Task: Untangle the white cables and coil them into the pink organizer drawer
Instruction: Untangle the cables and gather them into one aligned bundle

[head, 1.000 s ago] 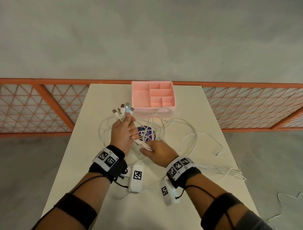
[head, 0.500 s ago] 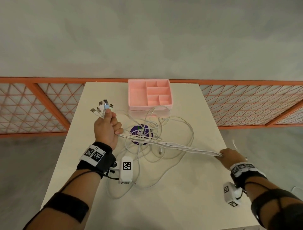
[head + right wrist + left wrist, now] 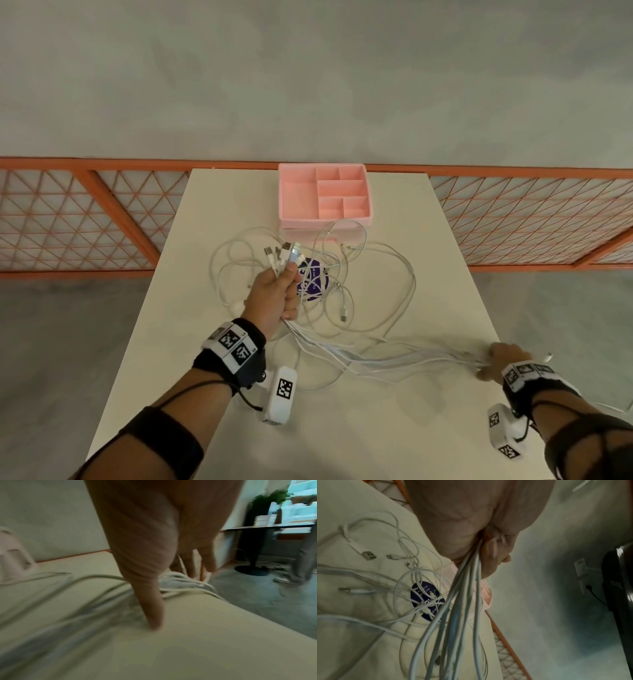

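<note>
Several white cables (image 3: 394, 359) lie tangled on the cream table (image 3: 438, 274). My left hand (image 3: 277, 298) is raised over the tangle and grips a bunch of them in its fist, USB plugs (image 3: 289, 253) sticking up above it. In the left wrist view the strands (image 3: 462, 601) hang down out of the left hand (image 3: 488, 547). The same strands run right to my right hand (image 3: 500, 359) at the table's right edge. There the right hand (image 3: 178, 591) straddles them, thumb tip on the table and fingers straight beyond. The pink organizer drawer (image 3: 322, 222) stands at the far edge, its compartments bare.
A round purple sticker (image 3: 315, 281) lies under the cable loops. One cable end (image 3: 548, 358) hangs past the right edge. An orange mesh railing (image 3: 102, 219) runs behind the table. Off the right side are a black pedestal base (image 3: 250, 570) and a person's leg (image 3: 302, 555).
My right hand first drew the strands out to the right, then sank to the table edge, and the taut strands went slack. My left hand, still holding the plugs, swung left and came back over the sticker.
</note>
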A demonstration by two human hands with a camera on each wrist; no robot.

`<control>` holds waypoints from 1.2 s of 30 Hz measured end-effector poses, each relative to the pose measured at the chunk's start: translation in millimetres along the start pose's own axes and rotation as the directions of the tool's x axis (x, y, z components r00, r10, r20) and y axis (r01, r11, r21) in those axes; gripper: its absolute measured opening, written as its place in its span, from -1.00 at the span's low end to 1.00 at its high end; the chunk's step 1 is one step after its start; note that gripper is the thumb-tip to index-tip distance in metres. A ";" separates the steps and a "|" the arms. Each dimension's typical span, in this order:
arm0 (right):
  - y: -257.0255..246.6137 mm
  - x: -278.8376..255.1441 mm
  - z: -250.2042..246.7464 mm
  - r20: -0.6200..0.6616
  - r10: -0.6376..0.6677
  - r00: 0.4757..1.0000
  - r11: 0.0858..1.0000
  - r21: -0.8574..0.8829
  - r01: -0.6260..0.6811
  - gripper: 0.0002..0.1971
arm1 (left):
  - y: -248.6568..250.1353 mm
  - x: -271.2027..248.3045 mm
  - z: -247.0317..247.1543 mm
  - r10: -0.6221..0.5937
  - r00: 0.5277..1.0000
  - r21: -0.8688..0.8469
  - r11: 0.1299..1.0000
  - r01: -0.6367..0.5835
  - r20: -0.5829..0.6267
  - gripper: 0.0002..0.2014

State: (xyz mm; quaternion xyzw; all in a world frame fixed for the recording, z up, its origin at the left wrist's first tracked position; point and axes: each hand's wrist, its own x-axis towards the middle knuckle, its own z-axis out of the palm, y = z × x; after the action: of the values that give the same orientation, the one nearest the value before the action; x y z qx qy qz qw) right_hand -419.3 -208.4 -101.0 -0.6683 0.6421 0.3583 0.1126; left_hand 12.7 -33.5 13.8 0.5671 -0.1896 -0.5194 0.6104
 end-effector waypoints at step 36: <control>-269.5 -209.4 -149.1 -0.746 -0.577 0.332 0.148 0.305 0.941 -0.65 | -1.9 -6.4 18.3 0.082 0.966 0.537 0.818 -0.206 0.245 -0.67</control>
State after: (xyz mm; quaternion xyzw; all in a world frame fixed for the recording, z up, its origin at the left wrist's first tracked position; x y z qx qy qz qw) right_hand -99.4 -96.1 53.2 -0.8609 0.2743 -0.2065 0.3754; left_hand -5.6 -36.8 19.6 0.6462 -0.4392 -0.4504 0.4321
